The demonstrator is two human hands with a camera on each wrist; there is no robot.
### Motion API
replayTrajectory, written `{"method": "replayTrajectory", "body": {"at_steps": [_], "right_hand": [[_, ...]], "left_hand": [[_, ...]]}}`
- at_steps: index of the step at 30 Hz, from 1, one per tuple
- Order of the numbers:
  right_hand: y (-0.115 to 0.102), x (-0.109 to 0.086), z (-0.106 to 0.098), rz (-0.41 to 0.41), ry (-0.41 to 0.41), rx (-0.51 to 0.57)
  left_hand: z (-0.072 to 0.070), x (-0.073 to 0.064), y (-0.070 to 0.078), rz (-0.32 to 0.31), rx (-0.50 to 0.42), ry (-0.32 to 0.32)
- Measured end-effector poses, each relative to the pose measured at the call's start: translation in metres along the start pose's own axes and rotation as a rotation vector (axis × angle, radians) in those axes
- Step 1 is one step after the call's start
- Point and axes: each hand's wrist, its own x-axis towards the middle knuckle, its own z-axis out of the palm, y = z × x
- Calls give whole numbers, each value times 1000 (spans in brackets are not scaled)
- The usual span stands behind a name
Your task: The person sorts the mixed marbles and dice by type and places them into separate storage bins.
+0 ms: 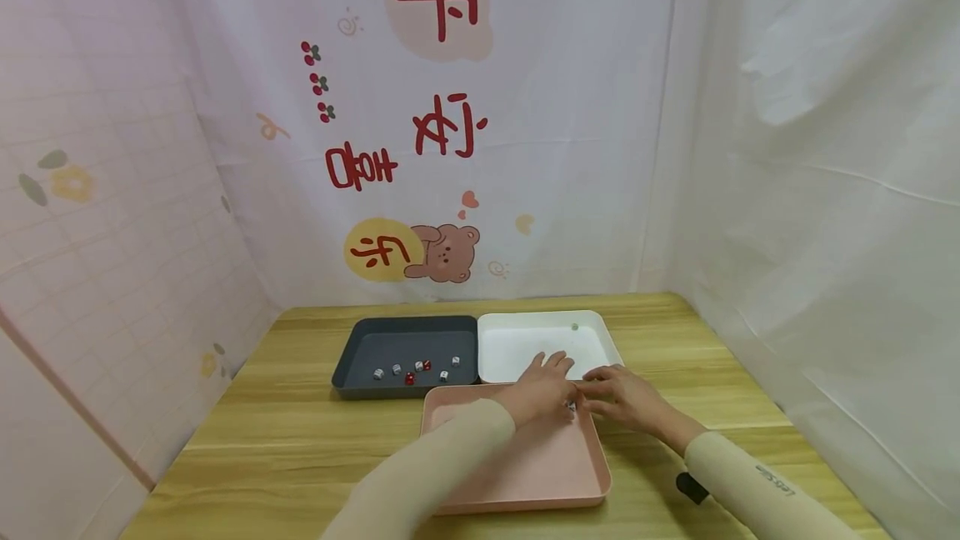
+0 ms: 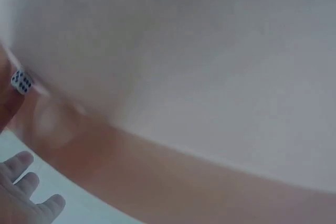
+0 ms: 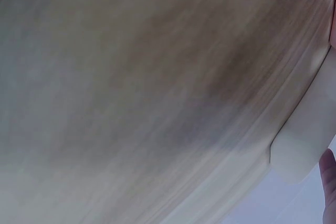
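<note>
At the far right corner of the pink tray [image 1: 525,473] my two hands meet. A white die with dark dots [image 2: 21,82] sits against fingertips at the left edge of the left wrist view; my left hand [image 1: 542,390] appears to pinch it, while its other fingers spread toward the white tray [image 1: 525,340]. From the right, my right hand [image 1: 626,398] reaches the same corner, its fingertips close to the left hand and the die. Whether it grips anything is hidden. Only one finger [image 3: 328,177] shows at the right wrist view's edge.
A dark grey tray [image 1: 382,340] at the back left holds several white dice and red dice [image 1: 409,378]. Inside the white tray lies a small pale green piece [image 1: 575,327]. The trays stand on a wooden table [image 1: 285,440] between hanging cloths [image 1: 562,148].
</note>
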Motion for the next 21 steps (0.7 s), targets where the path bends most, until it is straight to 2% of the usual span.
{"method": "replayTrajectory", "body": {"at_steps": [6, 11, 16, 19, 21], "right_hand": [[-1, 0, -1, 4, -10, 2], [-3, 2, -1, -16, 14, -1], [-5, 2, 0, -25, 31, 1], [-5, 1, 0, 1, 15, 12], [-4, 0, -1, 10, 4, 19]], "left_hand": [[4, 0, 2, 17, 81, 49], [-3, -7, -13, 41, 90, 72], [-18, -21, -47, 5, -13, 120], [-21, -32, -77, -56, -77, 140], [-19, -41, -97, -119, -108, 130]]}}
